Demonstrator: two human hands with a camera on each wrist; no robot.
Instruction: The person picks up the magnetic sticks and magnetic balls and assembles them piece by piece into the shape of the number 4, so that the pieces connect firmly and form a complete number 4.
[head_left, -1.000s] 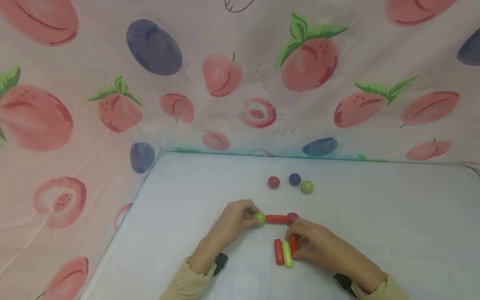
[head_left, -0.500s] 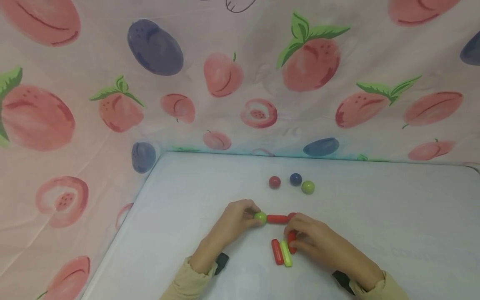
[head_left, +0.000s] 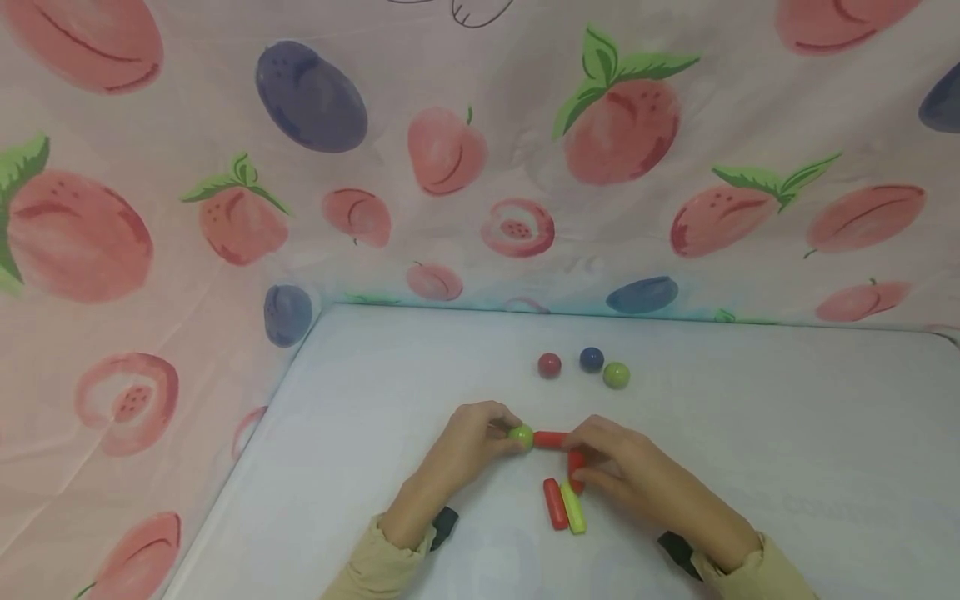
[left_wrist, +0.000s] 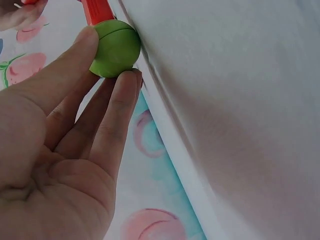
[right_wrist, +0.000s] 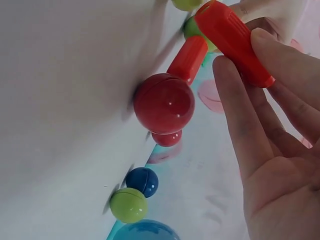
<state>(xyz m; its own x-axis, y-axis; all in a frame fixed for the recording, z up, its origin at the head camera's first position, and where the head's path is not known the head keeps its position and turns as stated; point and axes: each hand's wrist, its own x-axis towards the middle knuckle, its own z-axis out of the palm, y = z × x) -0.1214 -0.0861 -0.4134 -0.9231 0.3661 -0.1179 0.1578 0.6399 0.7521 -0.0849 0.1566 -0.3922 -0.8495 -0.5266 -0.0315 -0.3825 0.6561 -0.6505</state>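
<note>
The left hand point(head_left: 474, 435) pinches a green ball point(head_left: 521, 437) between thumb and fingertips at the left end of a red rod point(head_left: 549, 439), whose right end meets a red ball point(right_wrist: 164, 103). The right hand point(head_left: 626, 457) pinches a second red rod point(right_wrist: 231, 40) between thumb and fingers, near that ball but apart from it. A third red rod point(head_left: 555, 504) and a yellow-green rod point(head_left: 573, 508) lie nearer on the white table point(head_left: 757, 408), while a second red ball point(head_left: 550, 365), a blue ball point(head_left: 592, 359) and a light-green ball point(head_left: 617, 375) sit farther off.

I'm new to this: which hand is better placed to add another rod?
Probably the right hand: it pinches a red rod close to the nearer red ball, while the left hand is busy holding a green ball farther off.
</note>
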